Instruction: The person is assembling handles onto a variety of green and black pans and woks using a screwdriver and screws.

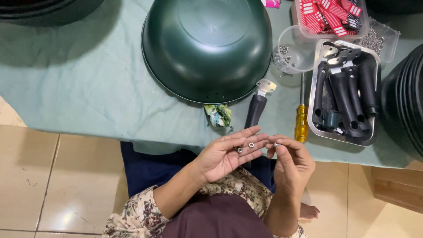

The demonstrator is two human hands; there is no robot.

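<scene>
Bench [88, 88], green cloth cover; dark green wok [207, 48] upside down, far centre; metal tray [313, 105] of black handles, right; loose black handle [256, 108] near wok rim; yellow screwdriver [301, 121] beside tray; left hand [227, 154] spread, palm up, two small washers [245, 147] on its fingers; right hand [288, 161] pinching a small metal piece [276, 144], touching the left fingertips

Even indoor light, soft shadows, sheen on green wok [207, 44], sharp focus
</scene>
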